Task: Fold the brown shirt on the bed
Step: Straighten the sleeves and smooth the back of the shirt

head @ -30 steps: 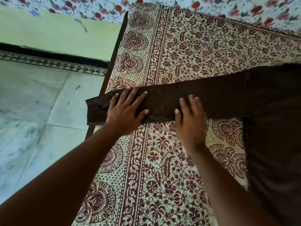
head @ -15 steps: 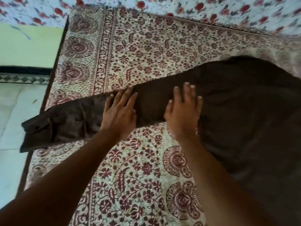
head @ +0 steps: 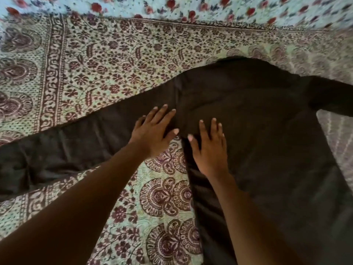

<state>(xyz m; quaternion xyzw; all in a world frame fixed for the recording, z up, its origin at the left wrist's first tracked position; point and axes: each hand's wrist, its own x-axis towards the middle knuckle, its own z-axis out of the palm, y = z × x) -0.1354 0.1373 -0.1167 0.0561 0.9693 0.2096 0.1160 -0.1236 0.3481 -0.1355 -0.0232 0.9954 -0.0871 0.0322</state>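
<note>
Left of the left hand (head: pixel 152 134), the brown shirt (head: pixel 257 115) sleeve runs off frame, its cuff unseen; beyond the fingers, the rose-print cloth (head: pixel 191 6) blurs.

A bed fills the whole view, covered by a printed bedspread (head: pixel 118 60) in cream with maroon flowers and vines. A wide patterned border (head: pixel 51 73) runs down its left side, with large round medallions (head: pixel 17 71) outside it; more medallions lie in the near middle. Along the top edge lies a pale blue cloth (head: pixel 210 8) with red flowers, blurred. The light is soft and even.
</note>
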